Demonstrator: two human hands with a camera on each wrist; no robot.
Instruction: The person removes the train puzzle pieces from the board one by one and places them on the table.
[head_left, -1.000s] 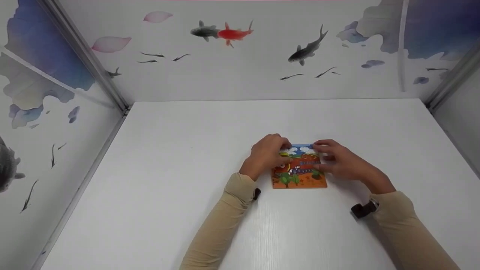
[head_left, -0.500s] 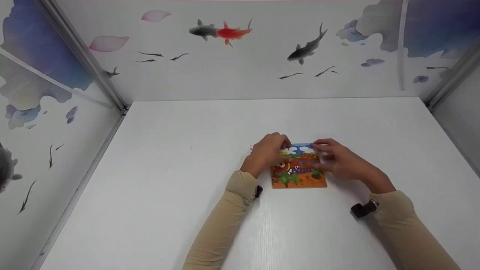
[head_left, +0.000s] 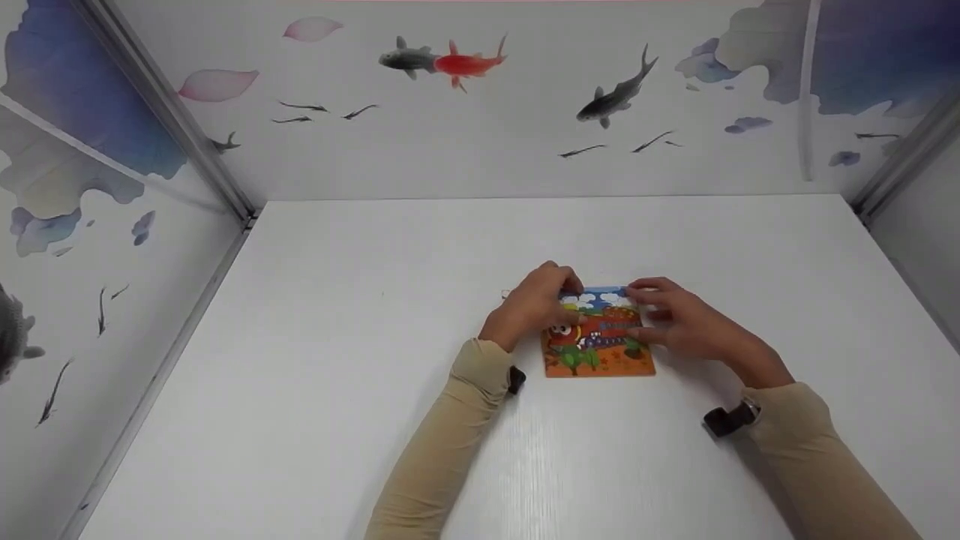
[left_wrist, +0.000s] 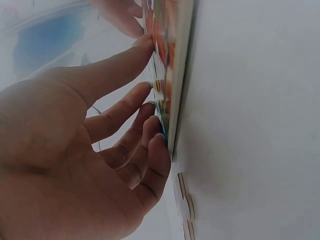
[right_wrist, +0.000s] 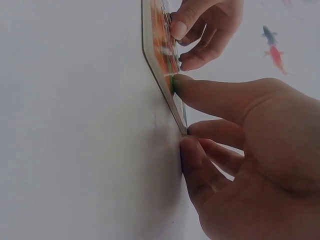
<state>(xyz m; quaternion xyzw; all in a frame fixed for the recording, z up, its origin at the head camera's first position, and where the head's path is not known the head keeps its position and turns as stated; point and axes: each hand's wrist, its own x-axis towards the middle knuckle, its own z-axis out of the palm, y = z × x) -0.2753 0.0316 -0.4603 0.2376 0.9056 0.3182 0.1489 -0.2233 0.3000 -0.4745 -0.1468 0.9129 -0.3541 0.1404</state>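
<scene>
A small jigsaw puzzle point(head_left: 600, 360) with a bright cartoon picture on an orange, green and blue ground lies flat on the white table. On its upper left part rests my left hand point(head_left: 534, 304), thumb and fingertips touching the picture face in the left wrist view. My right hand point(head_left: 686, 322) is at the right side. Its thumb point(right_wrist: 200, 92) presses the face, while other fingertips sit at the edge and corner. Just left of the puzzle, a loose jigsaw piece point(left_wrist: 185, 202) lies on the table, mostly hidden behind my left hand in the head view.
White table point(head_left: 360, 360) surrounds the puzzle. A back wall point(head_left: 517, 150) printed with fish and a left wall point(head_left: 75, 300) enclose the table, with another wall point(head_left: 922, 202) at right. Both wrists wear black devices point(head_left: 726, 421) by the cuffs.
My left hand and wrist have shifted very slightly upward, showing a little more of the picture's left side. The right hand and puzzle stay in place.
</scene>
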